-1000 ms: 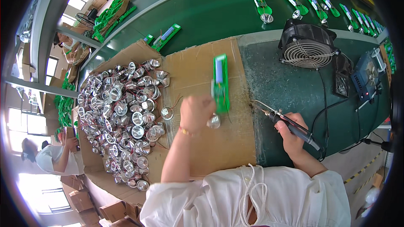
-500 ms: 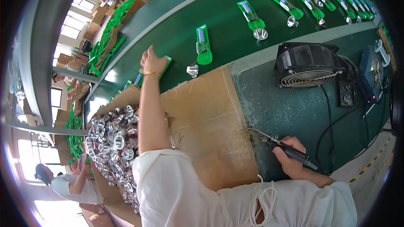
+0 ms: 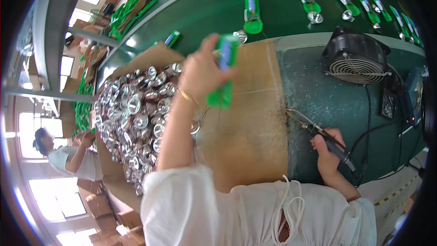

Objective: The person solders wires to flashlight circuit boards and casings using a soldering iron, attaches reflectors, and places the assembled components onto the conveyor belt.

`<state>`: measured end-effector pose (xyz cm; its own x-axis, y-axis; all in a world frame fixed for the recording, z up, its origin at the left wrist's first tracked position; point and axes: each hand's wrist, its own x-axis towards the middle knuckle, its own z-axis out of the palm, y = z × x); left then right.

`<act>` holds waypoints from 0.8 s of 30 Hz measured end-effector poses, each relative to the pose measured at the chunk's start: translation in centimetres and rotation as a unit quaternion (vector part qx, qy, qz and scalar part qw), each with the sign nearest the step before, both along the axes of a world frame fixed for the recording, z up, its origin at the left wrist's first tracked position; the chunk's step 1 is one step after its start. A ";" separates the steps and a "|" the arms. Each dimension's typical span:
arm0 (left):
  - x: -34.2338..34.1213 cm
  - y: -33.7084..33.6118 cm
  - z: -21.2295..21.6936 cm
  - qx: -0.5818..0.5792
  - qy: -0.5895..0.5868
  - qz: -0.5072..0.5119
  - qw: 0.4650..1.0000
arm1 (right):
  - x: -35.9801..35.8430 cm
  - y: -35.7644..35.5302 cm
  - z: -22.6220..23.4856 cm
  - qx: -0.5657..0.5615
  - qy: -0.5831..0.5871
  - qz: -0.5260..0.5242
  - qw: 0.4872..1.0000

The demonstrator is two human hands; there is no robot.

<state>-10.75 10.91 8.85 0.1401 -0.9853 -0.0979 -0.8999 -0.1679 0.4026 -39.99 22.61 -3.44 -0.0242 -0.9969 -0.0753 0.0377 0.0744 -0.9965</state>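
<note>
My left hand (image 3: 199, 74) grips a long green plastic casing (image 3: 221, 98) with a blue cylindrical battery inside, held above the cardboard sheet (image 3: 248, 132); both are slightly blurred. Thin wires seem to hang below the casing. Low on the right, my right hand (image 3: 327, 150) is wrapped round the black handle of a soldering iron (image 3: 342, 156). The iron's metal tip points up and left, close to the sheet's right edge. Silvery reflector cups (image 3: 132, 109) fill a cardboard box left of my left forearm.
Green casings with reflectors (image 3: 314, 17) lie in a row along the far green surface. A black fan (image 3: 357, 59) stands at the right, before a blue soldering station (image 3: 413, 93) with trailing cables. Another person (image 3: 75, 159) works at far left. A metal post (image 3: 68, 27) rises there.
My left hand has come back from the far surface toward me, now with a green casing in it. My right hand keeps hold of the soldering iron. The whole view has shifted.
</note>
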 end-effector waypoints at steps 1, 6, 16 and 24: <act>-0.7 3.0 -1.7 -0.080 -0.032 -0.029 0.996 | 0.1 0.0 0.3 -0.023 -0.001 0.005 1.000; -4.3 11.0 -8.0 -0.154 0.081 0.037 0.984 | 0.6 0.0 0.5 -0.063 0.010 0.030 0.998; 3.8 13.0 -9.7 -0.158 -0.277 0.141 0.937 | 0.6 0.9 0.1 -0.135 0.031 0.057 0.989; -3.0 17.2 -6.2 -0.070 0.287 0.184 0.938 | 1.1 1.9 1.5 -0.160 0.018 0.095 0.982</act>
<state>-13.73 28.09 2.63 0.4366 -0.8896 -0.1338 -0.4202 -0.3332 0.8440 -38.92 24.53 -1.99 0.1677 -0.9562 0.2401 0.0171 -0.2407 -0.9705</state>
